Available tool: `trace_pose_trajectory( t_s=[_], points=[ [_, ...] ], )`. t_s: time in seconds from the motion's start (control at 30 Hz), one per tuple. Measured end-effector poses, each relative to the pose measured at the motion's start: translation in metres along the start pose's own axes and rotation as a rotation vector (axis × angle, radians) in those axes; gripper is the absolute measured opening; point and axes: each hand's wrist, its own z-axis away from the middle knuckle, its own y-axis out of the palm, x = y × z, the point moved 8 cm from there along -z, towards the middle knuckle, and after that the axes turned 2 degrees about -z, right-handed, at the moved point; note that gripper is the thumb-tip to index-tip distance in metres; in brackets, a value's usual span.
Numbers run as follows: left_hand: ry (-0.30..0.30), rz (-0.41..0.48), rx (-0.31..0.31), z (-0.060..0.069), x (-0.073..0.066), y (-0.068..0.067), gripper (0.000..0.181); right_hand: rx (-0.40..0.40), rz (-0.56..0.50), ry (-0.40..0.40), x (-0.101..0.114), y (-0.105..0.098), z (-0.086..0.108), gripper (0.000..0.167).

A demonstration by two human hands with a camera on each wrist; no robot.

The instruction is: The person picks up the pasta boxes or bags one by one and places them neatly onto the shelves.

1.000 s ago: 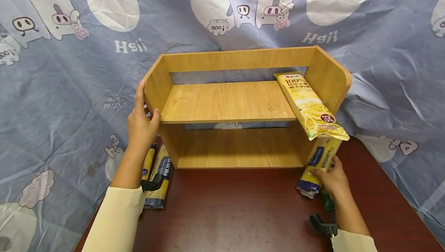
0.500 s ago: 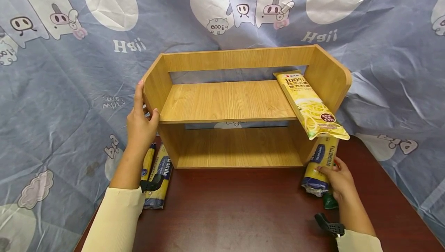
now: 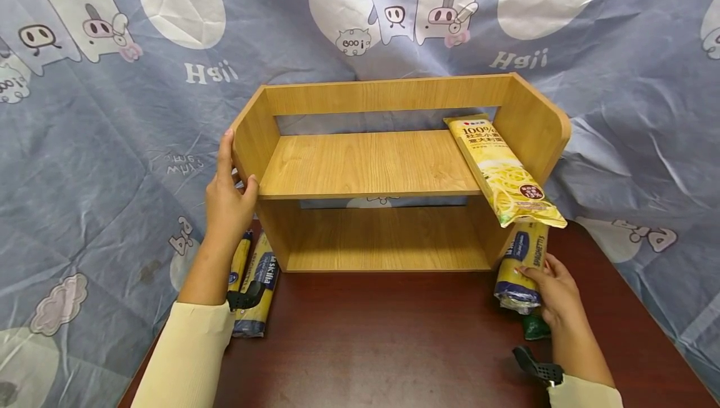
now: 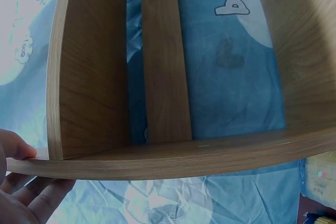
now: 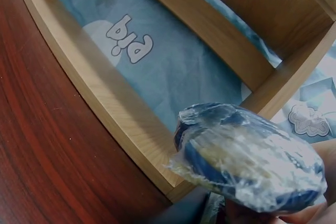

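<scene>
A two-tier wooden shelf [image 3: 360, 161] stands on the dark red table. My left hand [image 3: 229, 208] grips its left side panel; in the left wrist view, thumb and fingers [image 4: 44, 195] lie on either side of the panel's edge. Beside the shelf's right side, my right hand [image 3: 554, 289] holds a yellow and blue spaghetti packet [image 3: 520, 267], its upper end hidden behind another packet. The clear-wrapped end of that spaghetti packet [image 5: 252, 156] fills the front of the right wrist view. A yellow pasta packet [image 3: 500, 167] lies on the upper tier at right, its end overhanging the front edge.
To the left of the shelf, two yellow and blue pasta packets [image 3: 259, 295] lie on the table [image 3: 382, 339]. Something green [image 3: 534, 328] sits beneath the right hand. A blue printed cloth [image 3: 112, 164] hangs behind and at the sides.
My right hand has shifted slightly rightward with the spaghetti packet, which now stands more upright in the head view. The left hand and shelf stay in place.
</scene>
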Motion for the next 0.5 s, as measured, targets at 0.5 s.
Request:
trace_pose_trajectory(
  t_s=[0.5],
  points=[
    [0.001, -0.019, 0.012, 0.0, -0.001, 0.0, 0.087, 0.05, -0.043, -0.023, 0.014, 0.002, 0.018, 0.071]
  ],
)
